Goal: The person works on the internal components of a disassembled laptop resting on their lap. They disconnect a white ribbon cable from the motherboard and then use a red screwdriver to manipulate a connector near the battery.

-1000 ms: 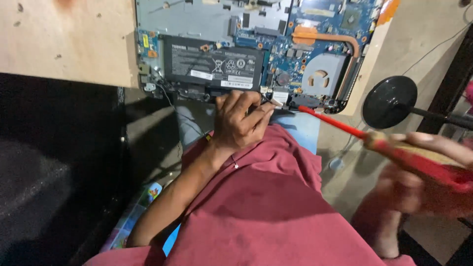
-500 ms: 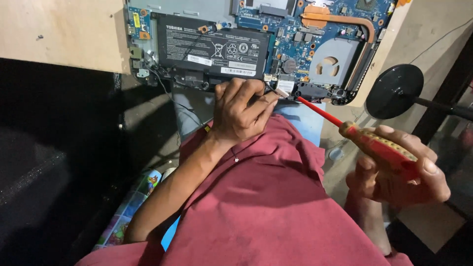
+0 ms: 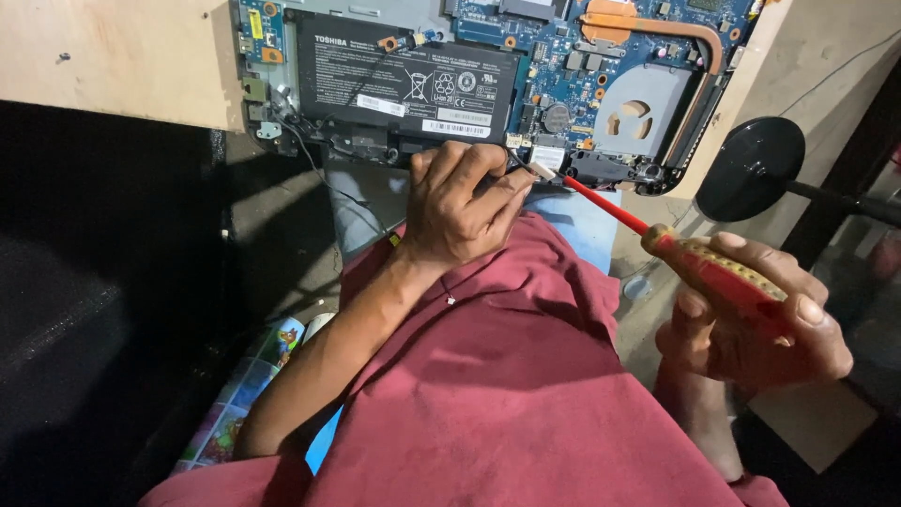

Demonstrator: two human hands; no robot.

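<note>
White rectangular labels (image 3: 455,120) on black battery (image 3: 413,80).

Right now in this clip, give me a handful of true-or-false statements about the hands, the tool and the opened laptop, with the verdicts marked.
1. The right hand grips a red and yellow screwdriver. True.
2. The screwdriver's tip points toward the near edge of the opened laptop. True.
3. The left hand lies flat on the maroon shirt, away from the laptop. False: its fingers are at the laptop's near edge, beside a small white connector.
4. The black battery pack has been lifted out and sits on the wooden bench. False: it sits in the laptop chassis.
5. A black round base stands right of the laptop. True.
</note>
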